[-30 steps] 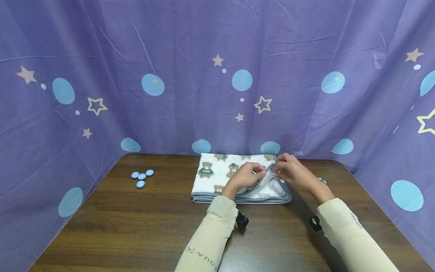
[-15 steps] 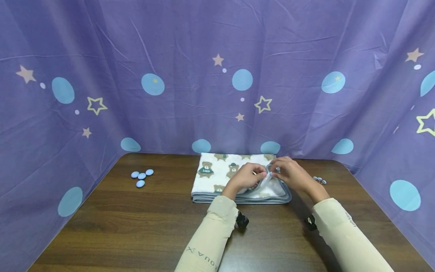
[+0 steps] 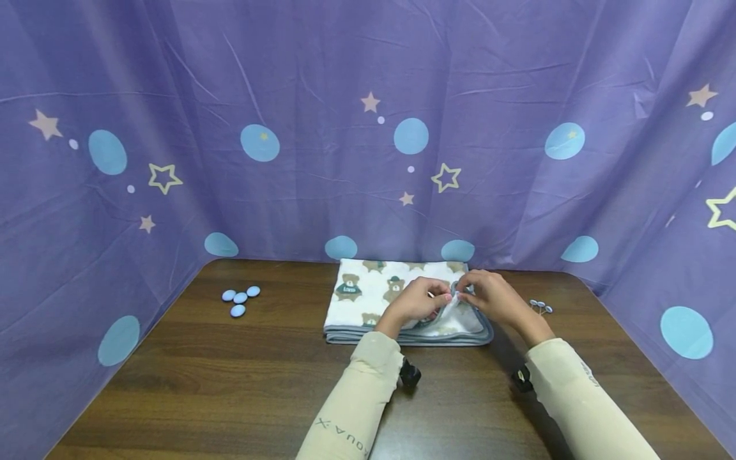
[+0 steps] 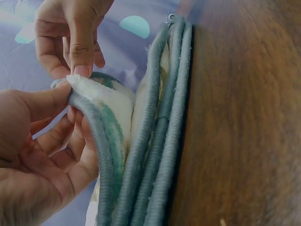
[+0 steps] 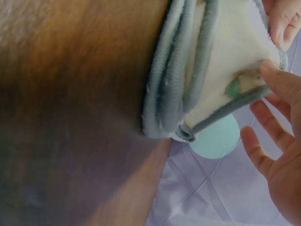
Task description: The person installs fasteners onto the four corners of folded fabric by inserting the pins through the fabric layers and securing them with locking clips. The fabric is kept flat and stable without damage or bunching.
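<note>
Nearer to the left grip (image 3: 416, 299) than a second ago, the right grip (image 3: 496, 296) has moved inward, and both now pinch the raised top layer of the folded bear-print blanket (image 3: 368, 306), near its right end, at the far middle of the worktop (image 3: 230, 383). It should handle as light, floppy, hardly fragile fleece, best held by the thicker grey-blue bound edge (image 4: 104, 150); no container shows.

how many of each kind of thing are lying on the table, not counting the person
folded bear-print blanket: 1
light-blue round discs, at the left: 4
small blue-topped pieces with thin stems, at the right: 3
total: 8
</note>
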`<state>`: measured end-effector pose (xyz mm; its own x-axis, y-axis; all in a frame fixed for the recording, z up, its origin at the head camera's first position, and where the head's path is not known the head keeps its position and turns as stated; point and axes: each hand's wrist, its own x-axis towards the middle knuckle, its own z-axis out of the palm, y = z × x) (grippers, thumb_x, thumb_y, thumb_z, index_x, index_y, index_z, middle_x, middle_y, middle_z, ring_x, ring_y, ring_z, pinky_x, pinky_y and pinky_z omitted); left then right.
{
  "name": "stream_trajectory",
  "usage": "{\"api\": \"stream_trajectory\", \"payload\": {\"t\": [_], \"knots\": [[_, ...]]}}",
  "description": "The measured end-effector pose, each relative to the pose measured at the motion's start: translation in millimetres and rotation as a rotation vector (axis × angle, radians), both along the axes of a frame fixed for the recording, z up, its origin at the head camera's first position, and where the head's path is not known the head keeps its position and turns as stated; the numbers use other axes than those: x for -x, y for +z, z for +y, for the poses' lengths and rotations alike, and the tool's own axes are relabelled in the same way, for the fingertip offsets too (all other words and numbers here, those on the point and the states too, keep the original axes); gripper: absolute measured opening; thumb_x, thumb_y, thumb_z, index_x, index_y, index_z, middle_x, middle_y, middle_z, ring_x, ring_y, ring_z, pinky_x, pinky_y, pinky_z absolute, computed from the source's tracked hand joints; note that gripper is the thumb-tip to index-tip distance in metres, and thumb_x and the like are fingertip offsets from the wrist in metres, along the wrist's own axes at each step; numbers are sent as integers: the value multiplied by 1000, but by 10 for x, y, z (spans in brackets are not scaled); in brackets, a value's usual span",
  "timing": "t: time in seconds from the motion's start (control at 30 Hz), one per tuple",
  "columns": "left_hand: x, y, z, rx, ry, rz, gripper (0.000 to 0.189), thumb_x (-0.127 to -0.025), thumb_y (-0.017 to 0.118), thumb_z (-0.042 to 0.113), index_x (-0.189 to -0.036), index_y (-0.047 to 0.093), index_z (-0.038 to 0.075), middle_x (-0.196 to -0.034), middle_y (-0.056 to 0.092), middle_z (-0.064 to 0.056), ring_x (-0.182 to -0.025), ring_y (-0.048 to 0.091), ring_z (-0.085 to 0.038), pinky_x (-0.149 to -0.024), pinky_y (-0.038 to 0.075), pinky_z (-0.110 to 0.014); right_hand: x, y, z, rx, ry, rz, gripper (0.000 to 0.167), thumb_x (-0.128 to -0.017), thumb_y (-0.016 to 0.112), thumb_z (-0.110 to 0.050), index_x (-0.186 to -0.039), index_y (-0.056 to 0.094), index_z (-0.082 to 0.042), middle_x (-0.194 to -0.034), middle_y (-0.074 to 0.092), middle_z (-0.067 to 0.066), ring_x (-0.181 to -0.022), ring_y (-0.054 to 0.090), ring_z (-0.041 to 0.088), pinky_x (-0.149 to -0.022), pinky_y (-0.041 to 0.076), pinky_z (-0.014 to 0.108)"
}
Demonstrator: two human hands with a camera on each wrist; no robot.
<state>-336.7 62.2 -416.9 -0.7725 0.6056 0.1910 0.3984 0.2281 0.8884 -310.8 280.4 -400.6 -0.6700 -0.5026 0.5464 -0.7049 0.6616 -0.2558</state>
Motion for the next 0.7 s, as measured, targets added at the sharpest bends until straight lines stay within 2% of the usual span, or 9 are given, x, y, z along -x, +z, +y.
{"api": "stream_trajectory", "payload": {"t": [0.23, 0.37, 0.47, 0.53, 0.7], "knots": [[4, -10, 2, 1, 9, 5, 14, -101, 65, 10, -91, 69, 3, -75, 59, 6, -56, 53, -8, -50, 47, -20, -6, -45, 17, 71, -48, -29, 25, -82, 85, -4, -91, 63, -10, -79, 64, -3, -69, 61, 26, -63, 49, 33], [0, -8, -1, -12, -2, -5, 14, -101, 64, 9, -90, 68, 2, -74, 57, 6, -57, 53, -8, -51, 47, -21, -5, -54, 13, 110, -41, -29, 32, -81, 85, -3, -101, 61, -5, -84, 68, 3, -75, 67, 25, -65, 55, 38], [-5, -2, -8, -17, -17, -18, 15, -102, 63, 9, -92, 68, -1, -73, 56, 6, -57, 52, -8, -51, 47, -22, -3, -53, 10, 106, -50, -29, 37, -82, 85, -3, -113, 64, -2, -89, 72, 5, -80, 70, 22, -69, 58, 42], [-10, 3, -11, -18, -22, -27, 15, -102, 63, 9, -93, 68, -3, -73, 56, 5, -57, 52, -9, -51, 47, -22, 0, -51, 7, 103, -51, -35, 37, -83, 84, -3, -116, 68, -1, -92, 74, 6, -82, 70, 21, -71, 58, 43], [-14, 10, -9, -11, -16, -27, 17, -102, 63, 10, -95, 68, -4, -74, 57, 6, -59, 53, -9, -52, 48, -22, 1, -46, -4, 117, -46, -51, 19, -84, 83, -2, -100, 75, -5, -90, 74, 2, -80, 68, 15, -72, 59, 46]]}}
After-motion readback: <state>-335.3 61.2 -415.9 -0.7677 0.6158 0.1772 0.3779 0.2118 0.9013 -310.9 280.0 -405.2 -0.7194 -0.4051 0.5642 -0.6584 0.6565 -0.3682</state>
